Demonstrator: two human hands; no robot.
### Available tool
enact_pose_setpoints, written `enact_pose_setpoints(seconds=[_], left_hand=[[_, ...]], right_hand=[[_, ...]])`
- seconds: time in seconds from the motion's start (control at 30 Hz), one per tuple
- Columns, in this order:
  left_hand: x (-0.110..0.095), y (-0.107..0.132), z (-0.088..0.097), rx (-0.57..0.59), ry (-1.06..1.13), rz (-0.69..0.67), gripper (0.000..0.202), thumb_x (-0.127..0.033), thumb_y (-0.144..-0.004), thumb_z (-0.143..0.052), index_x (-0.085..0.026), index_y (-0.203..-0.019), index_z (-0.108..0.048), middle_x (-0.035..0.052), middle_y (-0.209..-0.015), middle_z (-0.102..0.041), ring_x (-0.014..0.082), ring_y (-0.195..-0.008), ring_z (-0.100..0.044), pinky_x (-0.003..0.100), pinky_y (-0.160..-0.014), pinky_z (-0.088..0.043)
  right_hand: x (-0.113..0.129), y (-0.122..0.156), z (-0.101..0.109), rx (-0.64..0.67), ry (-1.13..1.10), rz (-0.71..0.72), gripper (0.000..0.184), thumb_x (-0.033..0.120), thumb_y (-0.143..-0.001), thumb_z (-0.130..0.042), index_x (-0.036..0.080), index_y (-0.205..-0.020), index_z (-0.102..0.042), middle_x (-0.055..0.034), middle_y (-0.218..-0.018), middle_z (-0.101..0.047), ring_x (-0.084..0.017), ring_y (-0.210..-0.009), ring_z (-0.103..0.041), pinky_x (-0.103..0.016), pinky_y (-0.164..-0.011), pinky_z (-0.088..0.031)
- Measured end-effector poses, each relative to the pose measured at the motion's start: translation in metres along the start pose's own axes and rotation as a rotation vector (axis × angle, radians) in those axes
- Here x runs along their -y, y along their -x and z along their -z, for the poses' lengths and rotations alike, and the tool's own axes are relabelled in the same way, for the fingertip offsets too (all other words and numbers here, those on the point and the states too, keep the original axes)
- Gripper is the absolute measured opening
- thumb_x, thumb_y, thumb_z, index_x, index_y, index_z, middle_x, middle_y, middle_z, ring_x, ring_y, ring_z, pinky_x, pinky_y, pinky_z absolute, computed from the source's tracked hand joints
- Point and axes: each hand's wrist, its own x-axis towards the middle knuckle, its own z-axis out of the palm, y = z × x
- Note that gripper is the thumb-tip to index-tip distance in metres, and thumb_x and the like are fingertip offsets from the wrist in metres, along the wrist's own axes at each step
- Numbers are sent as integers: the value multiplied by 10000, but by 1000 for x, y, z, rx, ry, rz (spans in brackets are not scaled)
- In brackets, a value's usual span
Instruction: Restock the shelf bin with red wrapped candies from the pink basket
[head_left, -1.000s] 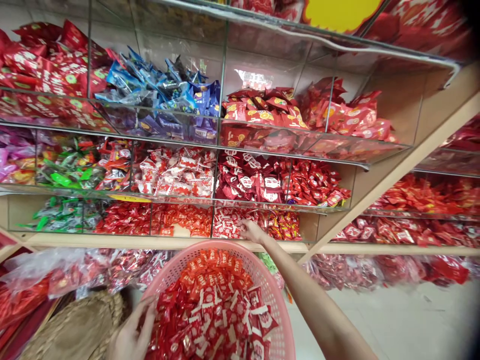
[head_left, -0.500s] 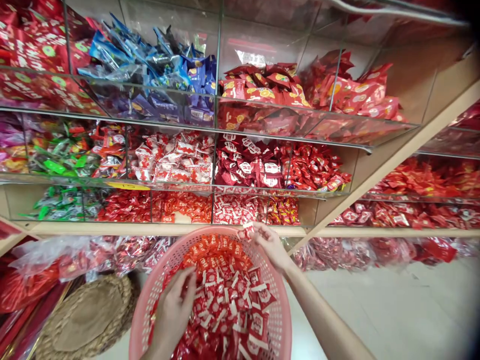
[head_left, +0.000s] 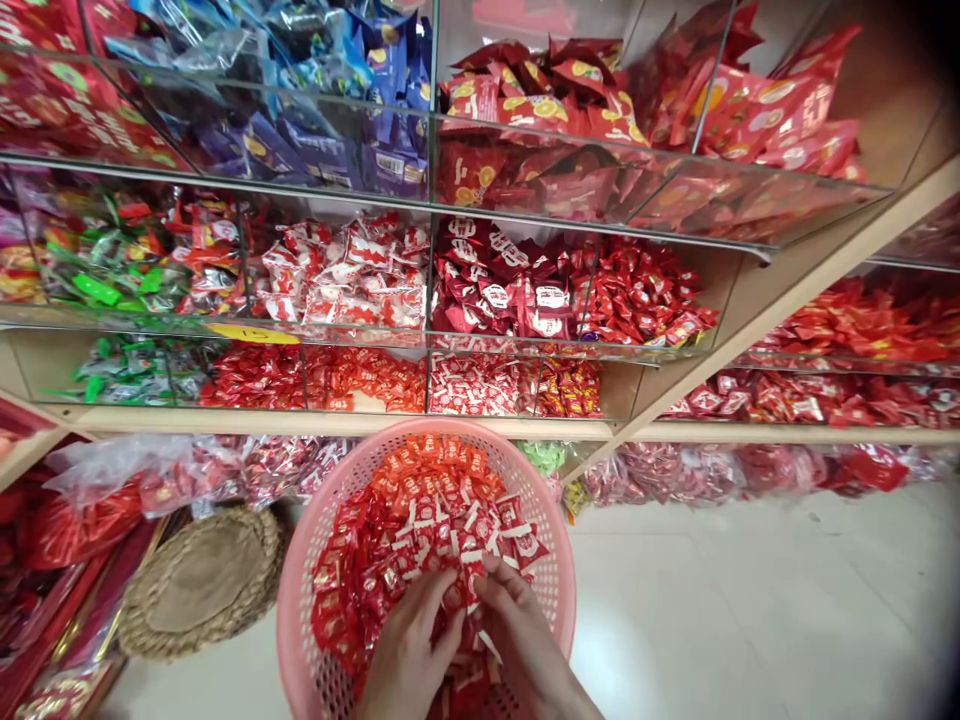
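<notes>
Bright even light, warped, darkened edges

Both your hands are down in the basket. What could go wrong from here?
The left hand and right hand are both among the sweets, and no support for the pink plastic basket shows, so it might tip. The red-wrapped sweets reach near its far rim and could spill onto the tiled floor.

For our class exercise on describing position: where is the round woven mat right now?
Head view: the round woven mat sits lower left, beside the pink basket, just below plastic bags of red packets.
</notes>
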Motion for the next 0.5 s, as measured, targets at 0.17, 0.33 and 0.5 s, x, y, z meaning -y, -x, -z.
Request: enact_pose_setpoints(seconds=[0.17,0.33,0.5], left_hand=[[11,-4,14,-5,-23,31,288,-278,-813,-514,-271,-1091,-587,24,-1057,-681,158,-946,-652,274,-817,-547],[22,-43,25,-29,-62,82,285,-293,-828,-475,-231,-1076,-601,52,-1082,-635,174,-919,-635,307,-777,-539],[11,-84,12,-8,-244,32,272,-277,-830,-472,-197,-1039,-627,57,-987,-645,211,-928,-586,395,-839,-479]], right_hand=[[0,4,6,-89,-1,58,304,323,-660,-766,212,-882,-591,32,-767,-635,-93,-568,-550,-208,-555,-427],[20,12,24,-230,-15,162,335,320,-643,-780,217,-885,-572,54,-694,-601,-91,-561,-540,-202,-538,-429],[29,22,34,-187,26,221,290,342,-690,-738,209,-899,-588,0,-783,-614,-129,-613,-543,-255,-569,-457]])
